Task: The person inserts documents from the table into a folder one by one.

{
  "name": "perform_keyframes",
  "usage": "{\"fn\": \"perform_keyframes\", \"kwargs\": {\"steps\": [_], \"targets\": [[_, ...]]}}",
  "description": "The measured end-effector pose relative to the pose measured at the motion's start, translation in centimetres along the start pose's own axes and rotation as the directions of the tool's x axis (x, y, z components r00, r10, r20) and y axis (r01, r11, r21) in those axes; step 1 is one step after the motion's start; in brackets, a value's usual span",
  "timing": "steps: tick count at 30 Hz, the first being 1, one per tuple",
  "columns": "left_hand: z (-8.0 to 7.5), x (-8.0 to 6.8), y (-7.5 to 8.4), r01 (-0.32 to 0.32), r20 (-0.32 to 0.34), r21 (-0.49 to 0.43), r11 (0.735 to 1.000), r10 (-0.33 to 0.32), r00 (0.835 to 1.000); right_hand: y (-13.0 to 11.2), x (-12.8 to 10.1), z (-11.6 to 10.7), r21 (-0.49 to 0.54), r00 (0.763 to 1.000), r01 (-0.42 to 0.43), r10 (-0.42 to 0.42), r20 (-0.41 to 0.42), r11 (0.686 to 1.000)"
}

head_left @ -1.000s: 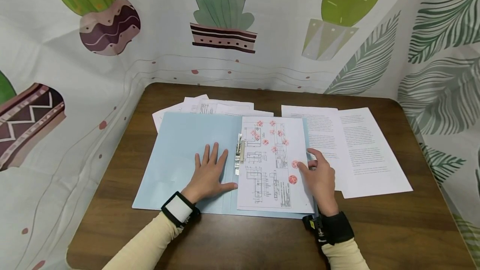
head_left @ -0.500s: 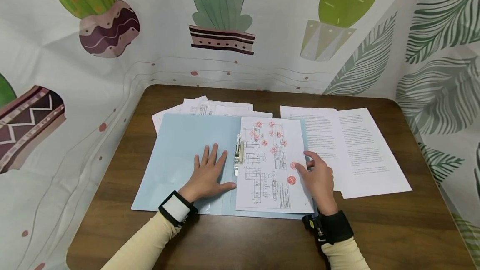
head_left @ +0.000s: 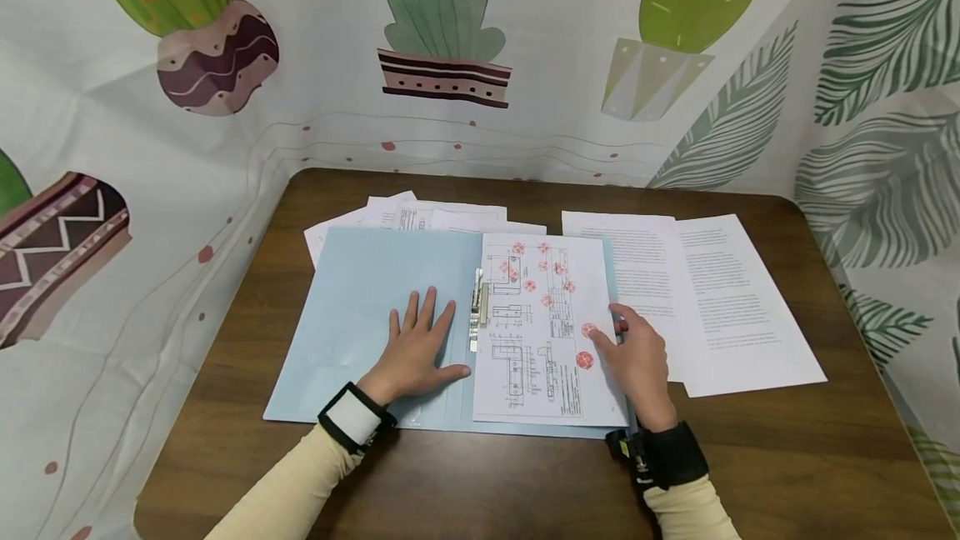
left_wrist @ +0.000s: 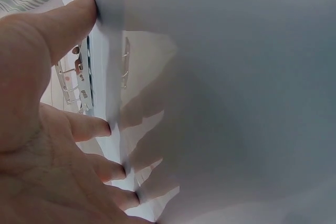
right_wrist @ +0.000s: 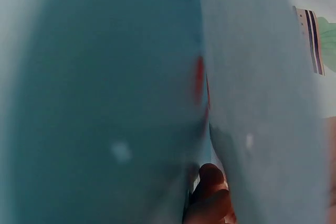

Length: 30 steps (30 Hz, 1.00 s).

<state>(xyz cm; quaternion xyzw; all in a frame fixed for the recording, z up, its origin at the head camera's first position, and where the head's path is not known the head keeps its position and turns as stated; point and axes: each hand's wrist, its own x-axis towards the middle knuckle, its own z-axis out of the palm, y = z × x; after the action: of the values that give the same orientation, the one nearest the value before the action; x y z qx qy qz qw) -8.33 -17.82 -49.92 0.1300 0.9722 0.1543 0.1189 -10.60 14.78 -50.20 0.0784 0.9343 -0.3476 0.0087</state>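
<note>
Drawing sheet edge under right hand fingers; left hand flat on folder.

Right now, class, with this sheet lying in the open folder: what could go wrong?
1. The drawing sheet lies slightly skewed beside the metal clip; it may get fastened crooked.
2. The right hand at its edge could crease it.
3. Loose text pages overlap nearby and might get mixed.

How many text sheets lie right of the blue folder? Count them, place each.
2. The first sheet lies against the blue folder, partly behind the right hand; the second sheet lies farther right, beside it. More may be hidden underneath.
</note>
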Motion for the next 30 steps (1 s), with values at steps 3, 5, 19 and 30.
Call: {"fn": "perform_keyframes", "kwargs": {"steps": [3,5,19,30], "targets": [[0.00,-0.01,0.00,0.001,-0.003,-0.002,1.000,-0.001,1.000,-0.02,0.05,0.04,-0.010,1.000,-0.004,0.004,0.008,1.000],[0.02,-0.02,0.00,0.005,-0.001,-0.005,1.000,-0.005,1.000,-0.04,0.06,0.05,-0.017,1.000,-0.005,0.005,0.011,1.000],[0.13,0.02,0.01,0.017,-0.004,-0.012,1.000,-0.017,1.000,-0.08,-0.10,0.06,-0.026,1.000,0.000,0.000,0.011,1.000],[0.16,0.04,0.01,0.015,-0.014,-0.019,1.000,-0.015,1.000,-0.08,-0.05,0.07,-0.024,1.000,-0.004,0.004,0.019,1.000]]}}
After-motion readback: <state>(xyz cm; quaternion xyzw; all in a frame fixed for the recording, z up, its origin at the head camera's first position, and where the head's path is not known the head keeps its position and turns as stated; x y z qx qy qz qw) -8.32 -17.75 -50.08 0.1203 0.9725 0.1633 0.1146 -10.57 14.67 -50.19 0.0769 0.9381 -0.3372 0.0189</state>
